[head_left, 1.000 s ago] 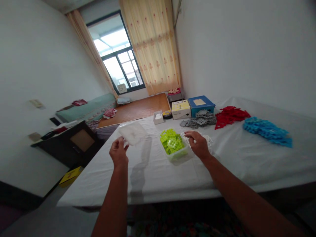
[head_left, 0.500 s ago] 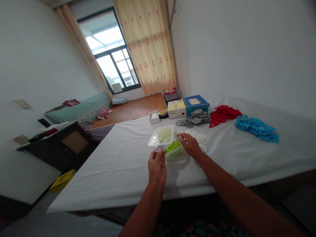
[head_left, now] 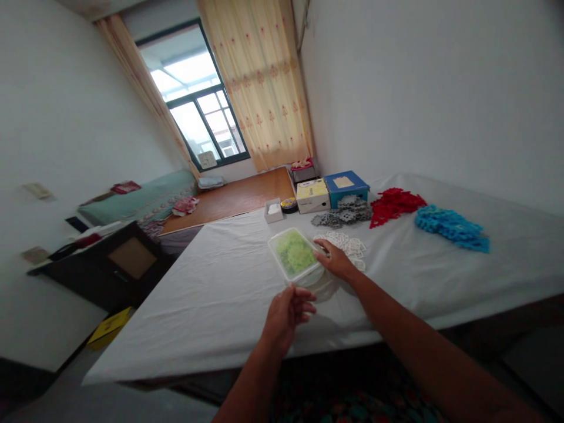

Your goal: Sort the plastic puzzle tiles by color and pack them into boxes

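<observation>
A clear plastic container (head_left: 292,254) stands on the white-covered table with its lid lying over the top, and bright green pieces show through it. My right hand (head_left: 337,259) is at the container's right edge, thumb and fingers on the rim. Close to the near corner is my left hand (head_left: 288,311), its thumb by the lid's edge and its loosely curled fingers apart. It holds nothing that I can see. White openwork plastic pieces (head_left: 352,245) lie spread just beyond my right hand.
Behind the container are piles of grey pieces (head_left: 346,212), red pieces (head_left: 396,204) and blue pieces (head_left: 452,228). A small white box (head_left: 274,211), a round black tin (head_left: 289,205), a yellow-and-white box (head_left: 313,196) and a blue box (head_left: 347,187) line the far edge.
The lid, earlier raised and tilted over the container, now lies across its top. My left hand has let go of the lid's near edge, moving slightly nearer; my right hand remains at the right side.
</observation>
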Tool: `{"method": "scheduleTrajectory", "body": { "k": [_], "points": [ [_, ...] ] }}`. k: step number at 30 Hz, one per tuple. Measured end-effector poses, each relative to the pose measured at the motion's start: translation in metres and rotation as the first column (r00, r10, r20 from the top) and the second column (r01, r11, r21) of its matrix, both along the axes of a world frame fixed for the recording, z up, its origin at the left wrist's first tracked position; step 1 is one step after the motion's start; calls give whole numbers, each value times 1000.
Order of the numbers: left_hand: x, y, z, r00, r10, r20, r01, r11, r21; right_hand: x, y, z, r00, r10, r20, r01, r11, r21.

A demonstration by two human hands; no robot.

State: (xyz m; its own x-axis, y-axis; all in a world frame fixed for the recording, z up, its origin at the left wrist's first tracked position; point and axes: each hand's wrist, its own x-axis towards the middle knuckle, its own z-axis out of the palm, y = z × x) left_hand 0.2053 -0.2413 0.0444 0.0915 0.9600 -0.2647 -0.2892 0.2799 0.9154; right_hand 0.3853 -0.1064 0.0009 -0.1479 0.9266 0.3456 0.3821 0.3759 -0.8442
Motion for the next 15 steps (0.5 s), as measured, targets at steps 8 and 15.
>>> {"method": "scheduleTrajectory", "body": {
  "k": [8, 15],
  "points": [
    [-35, 49, 4, 870, 455, -188, -388, 869, 309, -2, -4, 14, 995, -63, 75, 72, 990, -118],
    [-28, 67, -10, 875, 438, -207, -387, 889, 246, -2, -2, 17, 993, -21, 116, 35, 991, -126]
  ]
}}
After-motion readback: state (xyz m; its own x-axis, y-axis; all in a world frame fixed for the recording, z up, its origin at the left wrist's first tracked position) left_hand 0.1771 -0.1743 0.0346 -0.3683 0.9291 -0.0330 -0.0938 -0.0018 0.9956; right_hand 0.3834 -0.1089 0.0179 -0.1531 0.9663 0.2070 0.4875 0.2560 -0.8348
